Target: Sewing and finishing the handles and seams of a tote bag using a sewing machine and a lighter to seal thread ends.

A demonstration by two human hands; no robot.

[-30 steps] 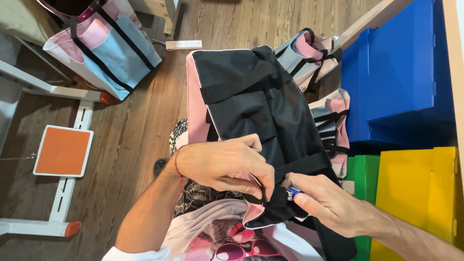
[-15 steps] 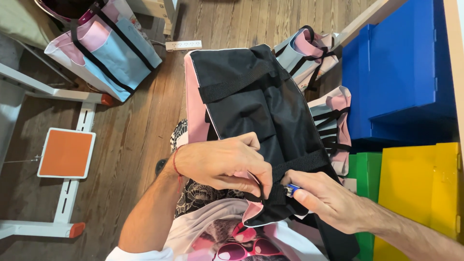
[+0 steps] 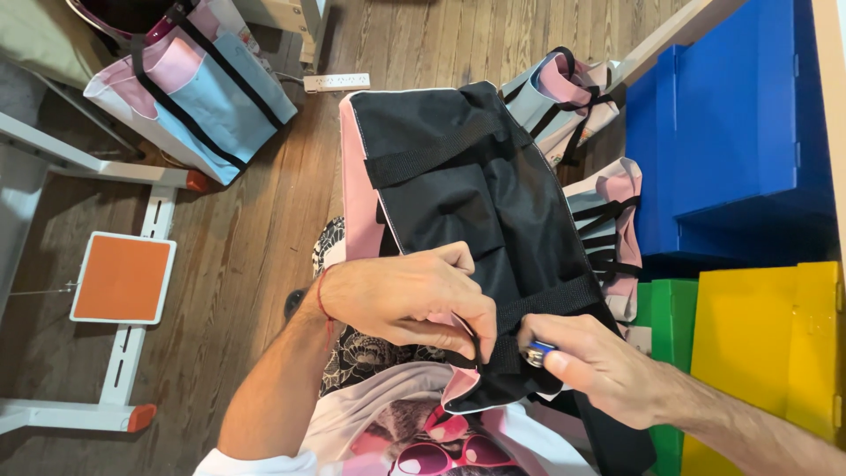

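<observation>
A person's left hand pinches the black webbing strap of a black-and-pink bag on the lap, while the right hand grips a small blue lighter at the strap's end, finishing apparently under way.

Black matt woven-cloth bag at frame centre, pink cloth lining, rough webbing straps. Small lighter, lower centre: shiny metal top, glossy blue plastic body. Brown wood-plank floor, dull sheen. Blue and yellow smooth plastic boxes right, slightly glossy.
</observation>
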